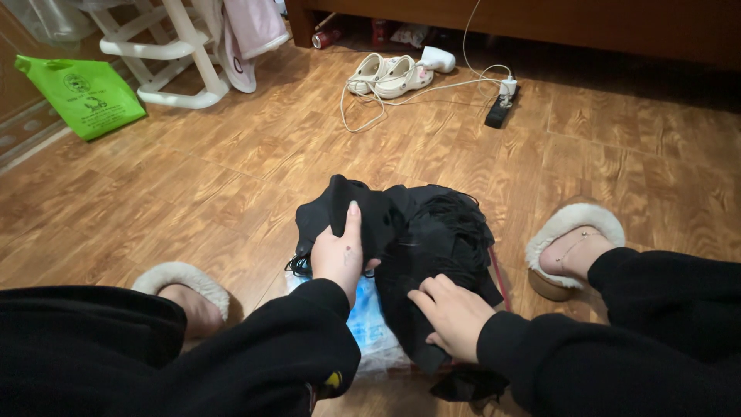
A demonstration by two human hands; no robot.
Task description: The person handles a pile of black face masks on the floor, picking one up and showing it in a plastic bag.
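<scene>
Gripping a fold of the black garment point(417, 232), the left hand point(338, 259) pinches the cloth between thumb and fingers, thumb pointing toward twelve o'clock. The right hand point(455, 315) lies at about four o'clock from it, fingers curled and pressing down on the same garment; whether it actually clasps the fabric I cannot tell. Both arms wear black sleeves.

That garment sits bunched at the centre of the view, on the wooden floor point(193, 193) between the person's knees. Part of it has a stringy, fringed look toward three o'clock. Beneath it, at six o'clock from the left hand, a pale blue-and-white plastic bag point(370, 328) shows, touching the cloth.

A fluffy cream slipper point(184, 278) covers the left foot at nine o'clock of the garment, and its partner point(571, 224) covers the right foot at three o'clock.

Well apart, toward twelve o'clock, a pair of white clogs point(390, 76) rests near a white cable point(370, 108) that runs to a black power strip point(499, 112). At ten o'clock lies a green bag point(81, 93), with a white plastic rack point(174, 54) just beside it and pink clothing point(255, 27) hanging on it. Dark wooden furniture point(540, 23) spans the top edge.
</scene>
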